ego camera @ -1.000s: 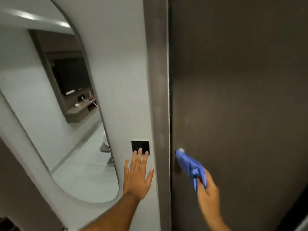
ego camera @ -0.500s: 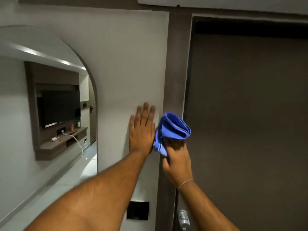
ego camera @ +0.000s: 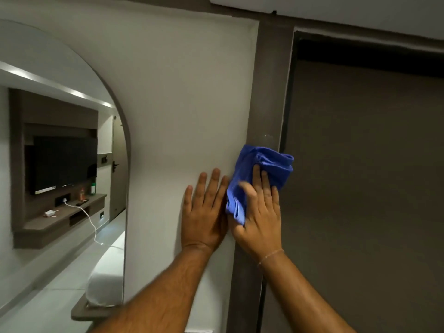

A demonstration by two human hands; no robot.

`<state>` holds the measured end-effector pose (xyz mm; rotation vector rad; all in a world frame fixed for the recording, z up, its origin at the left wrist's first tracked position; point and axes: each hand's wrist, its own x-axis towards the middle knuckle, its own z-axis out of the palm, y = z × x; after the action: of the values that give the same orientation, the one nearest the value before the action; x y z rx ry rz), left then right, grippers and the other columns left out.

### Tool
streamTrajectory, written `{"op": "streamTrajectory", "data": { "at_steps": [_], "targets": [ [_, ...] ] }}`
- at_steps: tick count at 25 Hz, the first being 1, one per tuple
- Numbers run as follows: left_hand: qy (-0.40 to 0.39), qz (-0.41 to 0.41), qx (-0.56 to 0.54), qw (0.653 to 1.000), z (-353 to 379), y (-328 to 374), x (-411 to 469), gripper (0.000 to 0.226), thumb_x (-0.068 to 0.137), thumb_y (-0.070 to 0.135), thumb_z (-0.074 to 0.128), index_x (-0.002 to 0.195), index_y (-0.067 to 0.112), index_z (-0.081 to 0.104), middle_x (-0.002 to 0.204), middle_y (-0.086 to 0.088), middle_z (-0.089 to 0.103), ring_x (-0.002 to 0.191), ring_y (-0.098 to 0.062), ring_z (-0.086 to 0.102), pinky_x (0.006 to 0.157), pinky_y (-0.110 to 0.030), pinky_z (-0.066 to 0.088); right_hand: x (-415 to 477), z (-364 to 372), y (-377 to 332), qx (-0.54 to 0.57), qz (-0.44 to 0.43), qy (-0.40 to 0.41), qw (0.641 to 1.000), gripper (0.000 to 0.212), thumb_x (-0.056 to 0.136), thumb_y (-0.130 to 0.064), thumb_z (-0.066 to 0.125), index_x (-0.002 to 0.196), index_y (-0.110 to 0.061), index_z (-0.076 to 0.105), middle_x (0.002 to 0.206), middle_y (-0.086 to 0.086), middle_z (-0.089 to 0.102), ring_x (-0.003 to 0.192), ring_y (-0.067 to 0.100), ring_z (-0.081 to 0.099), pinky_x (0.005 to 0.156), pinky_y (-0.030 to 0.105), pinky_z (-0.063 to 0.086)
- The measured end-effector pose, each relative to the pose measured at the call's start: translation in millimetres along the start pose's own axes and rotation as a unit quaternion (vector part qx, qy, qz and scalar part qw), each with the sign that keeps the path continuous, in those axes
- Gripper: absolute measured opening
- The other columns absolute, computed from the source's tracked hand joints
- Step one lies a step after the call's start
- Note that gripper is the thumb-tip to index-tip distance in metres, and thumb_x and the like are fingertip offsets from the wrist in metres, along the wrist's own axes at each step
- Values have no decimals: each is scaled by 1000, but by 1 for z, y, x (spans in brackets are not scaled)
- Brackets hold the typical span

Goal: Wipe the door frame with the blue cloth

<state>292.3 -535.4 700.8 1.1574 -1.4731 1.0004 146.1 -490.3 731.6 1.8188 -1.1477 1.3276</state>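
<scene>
A grey-brown door frame (ego camera: 269,92) runs vertically between the white wall and the dark door (ego camera: 365,188). My right hand (ego camera: 260,219) presses a bunched blue cloth (ego camera: 264,171) flat against the frame's upright, well below the top corner. My left hand (ego camera: 206,212) lies flat on the white wall just left of the frame, fingers spread, touching the cloth's edge. A thin bracelet sits on my right wrist.
An arched mirror (ego camera: 60,164) fills the left wall and reflects a TV, a shelf with a white cable, and a bed. The frame's top rail (ego camera: 360,25) crosses above the door. A small mark shows on the frame above the cloth.
Both hands went up from handle height to the upper part of the frame. The cloth now lies flatter against the frame, and my view has tilted upward.
</scene>
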Motion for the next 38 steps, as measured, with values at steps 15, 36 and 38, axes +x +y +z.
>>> {"op": "streamTrajectory", "data": {
  "at_steps": [15, 36, 38],
  "targets": [
    [-10, -2, 4, 1000, -1, 0, -6, 64, 115, 42, 13, 175, 23, 4, 184, -4, -1, 169, -29, 0, 136, -52, 3, 238, -68, 16, -89, -44, 25, 995, 79, 105, -55, 31, 164, -4, 21, 173, 16, 18, 163, 31, 16, 133, 40, 4],
    [17, -21, 48, 998, 5, 3, -5, 66, 114, 37, 30, 173, 25, 2, 179, -8, 25, 164, -35, 24, 132, -56, 17, -414, 69, 46, -84, -177, -465, 863, 81, 86, -54, 54, 159, -22, 39, 153, -3, 55, 147, 21, 47, 134, 38, -8],
    [23, -25, 63, 997, 3, -1, -3, 61, 115, 36, 31, 173, 23, 18, 178, -9, 30, 163, -36, 29, 131, -56, 19, -439, 69, 55, -93, -226, -528, 813, 64, 83, -58, 63, 139, -27, 63, 136, -10, 70, 129, 15, 67, 130, 38, 3]
  ]
}}
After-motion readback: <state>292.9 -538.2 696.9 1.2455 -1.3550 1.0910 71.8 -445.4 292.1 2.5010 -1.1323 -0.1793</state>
